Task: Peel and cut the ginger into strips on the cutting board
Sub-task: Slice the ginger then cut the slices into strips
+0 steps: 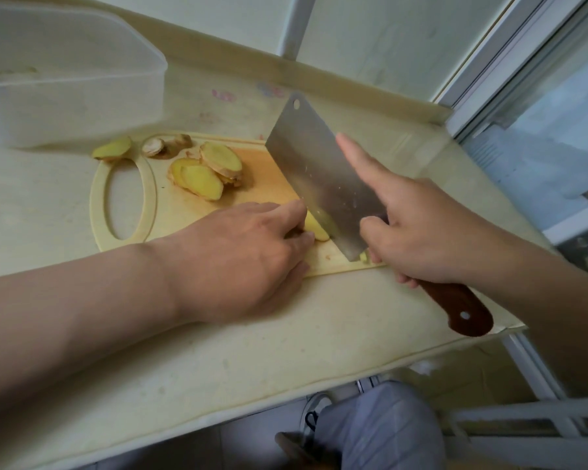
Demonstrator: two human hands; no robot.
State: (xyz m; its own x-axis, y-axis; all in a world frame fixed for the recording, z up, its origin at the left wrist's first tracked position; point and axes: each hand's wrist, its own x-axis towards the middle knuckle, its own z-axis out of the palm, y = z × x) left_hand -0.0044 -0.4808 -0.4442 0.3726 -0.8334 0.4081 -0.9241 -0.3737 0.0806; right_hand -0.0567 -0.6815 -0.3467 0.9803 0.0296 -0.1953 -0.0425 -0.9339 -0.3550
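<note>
My left hand (245, 252) curls its fingers down on a pale yellow peeled ginger piece (318, 228) near the cream plastic cutting board's (180, 222) near edge. My right hand (421, 228) grips the red-brown wooden handle of a broad steel cleaver (319, 171), forefinger stretched along the blade, whose edge meets that piece. Oval ginger slices (204, 174) lie stacked towards the board's handle hole, and knobbly offcuts (165, 144) sit at its far edge.

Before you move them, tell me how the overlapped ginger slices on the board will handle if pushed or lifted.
The slices look thick and flat, so probably stiff, unlikely to roll. They overlap, so a push would likely slide them apart. Cut faces look moist: perhaps slippery, or clinging to the board.
</note>
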